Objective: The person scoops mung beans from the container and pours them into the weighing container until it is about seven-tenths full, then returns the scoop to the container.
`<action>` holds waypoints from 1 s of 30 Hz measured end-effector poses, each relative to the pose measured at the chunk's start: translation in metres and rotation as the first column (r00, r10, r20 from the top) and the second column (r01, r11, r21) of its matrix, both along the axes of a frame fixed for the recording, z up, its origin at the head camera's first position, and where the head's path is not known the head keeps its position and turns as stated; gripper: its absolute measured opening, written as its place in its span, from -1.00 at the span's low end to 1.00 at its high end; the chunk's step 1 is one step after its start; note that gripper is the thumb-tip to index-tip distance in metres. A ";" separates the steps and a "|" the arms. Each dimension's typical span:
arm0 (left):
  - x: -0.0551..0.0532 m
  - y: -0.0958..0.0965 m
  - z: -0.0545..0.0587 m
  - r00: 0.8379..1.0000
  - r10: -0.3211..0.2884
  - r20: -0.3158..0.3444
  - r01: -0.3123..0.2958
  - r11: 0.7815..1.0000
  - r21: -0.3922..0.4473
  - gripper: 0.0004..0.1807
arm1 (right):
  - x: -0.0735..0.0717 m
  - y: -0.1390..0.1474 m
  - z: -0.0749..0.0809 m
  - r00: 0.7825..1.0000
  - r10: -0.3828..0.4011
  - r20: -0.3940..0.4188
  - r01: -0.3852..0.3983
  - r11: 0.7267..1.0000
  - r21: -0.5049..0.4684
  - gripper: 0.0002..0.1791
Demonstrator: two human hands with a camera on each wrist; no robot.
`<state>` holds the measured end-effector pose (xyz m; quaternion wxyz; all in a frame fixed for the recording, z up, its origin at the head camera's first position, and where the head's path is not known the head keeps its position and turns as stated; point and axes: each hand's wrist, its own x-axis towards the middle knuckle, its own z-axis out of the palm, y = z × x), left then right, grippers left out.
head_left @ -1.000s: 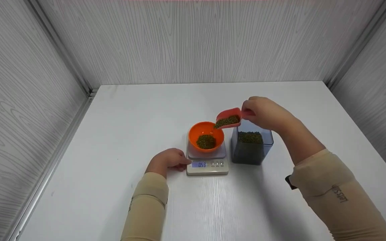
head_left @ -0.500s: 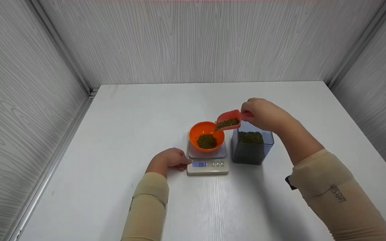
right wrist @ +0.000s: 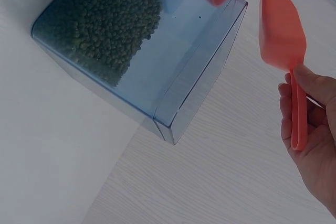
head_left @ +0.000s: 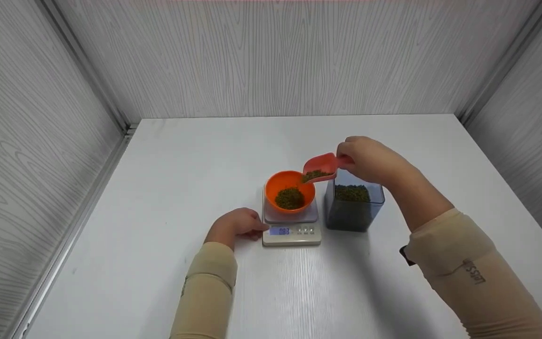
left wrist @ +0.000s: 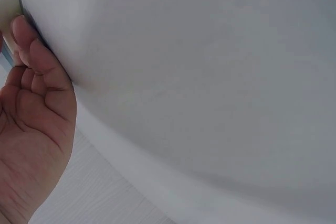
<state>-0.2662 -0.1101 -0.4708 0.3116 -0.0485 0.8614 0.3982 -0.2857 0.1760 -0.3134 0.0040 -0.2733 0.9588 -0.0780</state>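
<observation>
My right hand [head_left: 372, 160] grips the handle of a red scoop [head_left: 322, 162], tilted with its lip over an orange bowl [head_left: 276, 182]. Small green beans leave the scoop [right wrist: 282, 27] in a thin stream in the right wrist view. More green beans [head_left: 290, 198] lie heaped in the bowl, which stands on a white digital kitchen scale [head_left: 292, 240] with a lit display. My left hand [head_left: 239, 223] rests on the table, its fingertips touching the scale's left side near the display. In the left wrist view its fingers [left wrist: 32, 56] are slightly bent; the thumb is mostly out of sight.
A clear bluish container [head_left: 348, 219], partly filled with green beans [right wrist: 113, 22], stands just right of the scale, below my right hand. The white table [head_left: 195, 155] ends at grey wood-grain panels [head_left: 271, 61] at the back and sides.
The scoop holds fewer beans than before, and the heap in the bowl is slightly bigger. The display figures have risen from a second ago. My left hand stays in place.
</observation>
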 end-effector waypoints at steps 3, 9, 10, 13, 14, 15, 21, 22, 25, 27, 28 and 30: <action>-0.001 0.000 -0.001 1.000 0.000 0.000 0.000 1.000 0.008 -0.79 | 0.001 -0.001 0.001 1.000 0.001 -0.006 -0.001 1.000 0.011 -0.87; -0.003 0.000 -0.001 1.000 -0.016 -0.003 0.016 1.000 0.003 -0.79 | 0.002 -0.001 0.002 1.000 0.010 -0.015 -0.010 1.000 0.011 -0.87; -0.003 0.000 -0.001 1.000 -0.017 -0.001 0.017 1.000 -0.003 -0.79 | 0.002 -0.001 0.002 1.000 0.018 -0.022 -0.018 1.000 0.008 -0.88; -0.003 0.000 -0.002 1.000 -0.029 -0.001 0.029 0.999 -0.024 -0.79 | 0.001 0.000 0.000 0.998 0.041 -0.044 -0.041 0.999 0.000 -0.90; -0.003 0.000 -0.002 0.999 -0.033 -0.002 0.033 0.999 -0.030 -0.79 | 0.001 0.001 -0.001 0.998 0.045 -0.049 -0.045 0.999 0.000 -0.90; -0.003 0.000 -0.002 0.999 -0.036 -0.002 0.036 0.999 -0.034 -0.79 | 0.000 0.001 -0.001 0.997 0.049 -0.053 -0.049 0.999 0.000 -0.91; -0.005 0.001 -0.003 1.000 -0.020 0.003 0.020 1.000 -0.014 -0.79 | 0.001 0.001 0.000 0.999 0.023 -0.036 -0.023 1.000 0.003 -0.89; -0.005 0.001 -0.003 1.000 -0.018 0.004 0.018 1.000 -0.013 -0.79 | 0.001 0.001 0.000 0.999 0.017 -0.034 -0.017 1.000 0.004 -0.89; -0.004 0.001 -0.002 1.000 -0.016 0.007 0.016 1.000 -0.014 -0.79 | 0.001 0.001 0.001 1.000 0.011 -0.027 -0.011 1.000 0.009 -0.89; -0.004 0.001 -0.002 1.000 -0.017 0.007 0.017 1.000 -0.021 -0.79 | 0.000 0.000 0.001 1.000 0.005 -0.023 -0.005 1.000 0.013 -0.88; -0.004 0.001 -0.002 1.000 -0.014 0.008 0.014 1.000 -0.024 -0.79 | 0.000 0.000 0.002 1.000 0.002 -0.021 -0.001 1.000 0.016 -0.87; -0.004 0.001 -0.002 1.000 -0.011 0.006 0.012 1.000 -0.029 -0.78 | 0.000 0.000 0.003 1.000 -0.001 -0.020 0.001 1.000 0.020 -0.86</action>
